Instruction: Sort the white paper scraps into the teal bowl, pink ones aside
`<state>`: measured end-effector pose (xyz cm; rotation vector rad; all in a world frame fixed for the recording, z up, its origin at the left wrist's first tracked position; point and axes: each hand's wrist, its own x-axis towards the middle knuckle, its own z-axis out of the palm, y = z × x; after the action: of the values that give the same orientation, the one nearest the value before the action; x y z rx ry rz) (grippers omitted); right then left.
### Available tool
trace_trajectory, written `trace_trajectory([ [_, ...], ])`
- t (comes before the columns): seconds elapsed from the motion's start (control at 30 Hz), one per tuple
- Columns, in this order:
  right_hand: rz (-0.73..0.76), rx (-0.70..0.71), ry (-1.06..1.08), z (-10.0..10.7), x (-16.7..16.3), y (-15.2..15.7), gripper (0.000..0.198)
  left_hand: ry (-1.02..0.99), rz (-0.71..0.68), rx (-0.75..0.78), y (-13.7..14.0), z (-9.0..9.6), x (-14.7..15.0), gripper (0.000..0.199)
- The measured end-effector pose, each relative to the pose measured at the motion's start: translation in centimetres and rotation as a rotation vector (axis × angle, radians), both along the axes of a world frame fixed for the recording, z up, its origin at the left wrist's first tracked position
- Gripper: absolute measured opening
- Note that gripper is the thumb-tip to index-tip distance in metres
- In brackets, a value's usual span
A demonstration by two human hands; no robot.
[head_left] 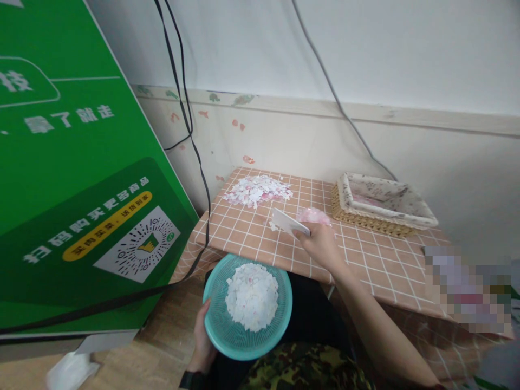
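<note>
My left hand (203, 330) grips the left rim of a round teal plastic colander (214, 338), held at my lap below the table edge. A mound of small white paper-like pieces (252, 297) lies in the colander. In my right hand (320, 244) is a flat white scraper (286, 222), its blade low over the tabletop, with a few white bits by its edge. Beyond it, at the table's far left, spreads a heap of white pieces with some pink (260, 190). A small shiny pink pile (314, 215) sits just behind my right hand.
A checked brown cloth covers the table (377, 271). A cloth-lined wicker basket (371, 225) stands at the back right. On the left is a green cabinet (81, 162), with a dark cable (199, 157) hanging before it. A white bag (71, 371) lies on the floor.
</note>
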<state>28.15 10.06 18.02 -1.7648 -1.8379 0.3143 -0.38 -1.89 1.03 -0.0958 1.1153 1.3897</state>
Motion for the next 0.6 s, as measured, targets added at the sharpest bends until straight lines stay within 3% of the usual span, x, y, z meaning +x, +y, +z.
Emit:
trace_trajectory([
  [0.2,0.054,0.045,-0.016,-0.4,-0.6,0.2,0.026,0.017,-0.020,0.021,0.5,1.7,0.2,0.019],
  [0.37,0.105,0.041,0.023,-0.9,-0.4,-1.9,0.025,0.031,0.013,0.025,0.6,3.7,0.3,0.018],
  [0.5,0.153,-0.012,0.080,-0.9,0.1,-3.3,0.025,0.022,-0.002,0.043,0.7,4.3,0.3,0.015],
  [0.6,0.180,0.034,0.096,-1.3,0.2,-3.3,0.026,0.017,0.004,0.066,0.8,4.7,0.3,0.013],
])
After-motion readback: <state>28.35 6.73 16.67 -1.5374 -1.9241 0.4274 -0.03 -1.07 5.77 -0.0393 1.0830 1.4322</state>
